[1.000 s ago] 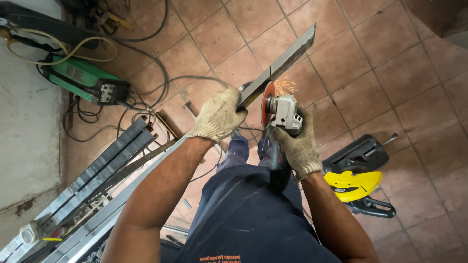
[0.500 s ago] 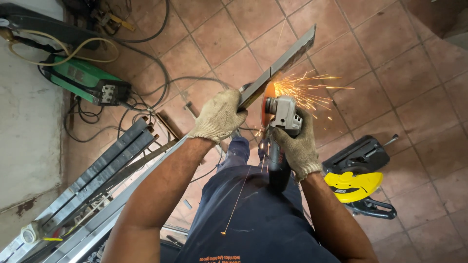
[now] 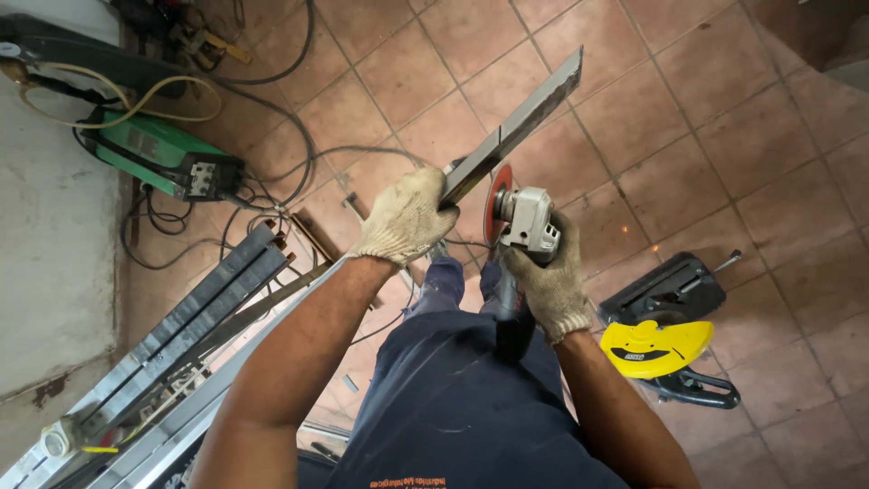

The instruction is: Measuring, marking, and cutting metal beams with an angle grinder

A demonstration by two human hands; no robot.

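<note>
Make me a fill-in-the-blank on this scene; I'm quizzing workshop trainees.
1. The left hand grips a long metal ____.
2. The right hand holds an angle grinder whose disc is ____ in colour.
3. The saw on the tile floor has a ____ guard.

Missing: bar; red; yellow

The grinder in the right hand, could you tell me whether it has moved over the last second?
No. The grinder sits at the same spot against the metal bar, judged against the floor tiles; only the sparks have stopped.
</note>
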